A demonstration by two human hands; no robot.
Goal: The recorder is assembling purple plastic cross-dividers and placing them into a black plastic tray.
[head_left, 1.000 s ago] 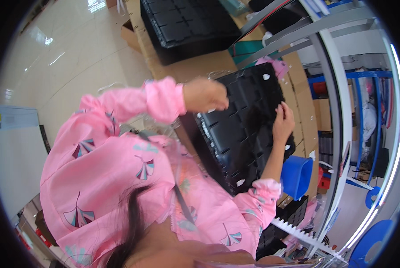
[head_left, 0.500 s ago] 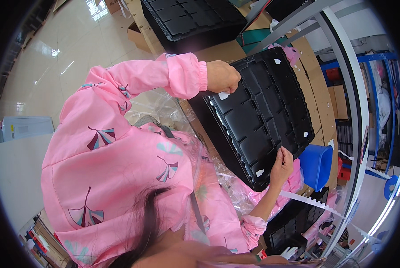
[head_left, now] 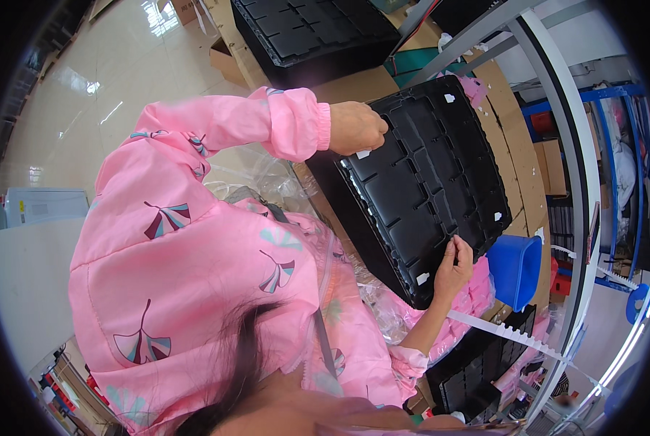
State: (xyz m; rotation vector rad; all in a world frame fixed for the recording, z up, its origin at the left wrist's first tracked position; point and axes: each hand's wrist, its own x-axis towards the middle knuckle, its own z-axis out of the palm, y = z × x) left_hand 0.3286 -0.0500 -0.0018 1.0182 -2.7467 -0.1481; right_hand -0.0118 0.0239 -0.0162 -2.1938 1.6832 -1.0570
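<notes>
A deep black plastic stack of moulded trays lies tilted across the bench in front of me. Small white tabs sit near its corners, one tab at the near corner and another tab at the far one. My left hand is closed over the tray's left corner, knuckles up, with a bit of white showing just below it. Whatever its fingers hold is hidden. Over the tray's right near edge, my right hand has thumb and fingertips pressed together; I cannot make out anything between them.
Another black tray stack stands at the back. To the right of the tray is a blue bin, beside pink bagged material. A grey metal frame post rises at the right, with more black trays below.
My left hand has shifted slightly left and now covers more of the white bit beneath it. My right hand has moved a little left, its fingertips still at the tray.
</notes>
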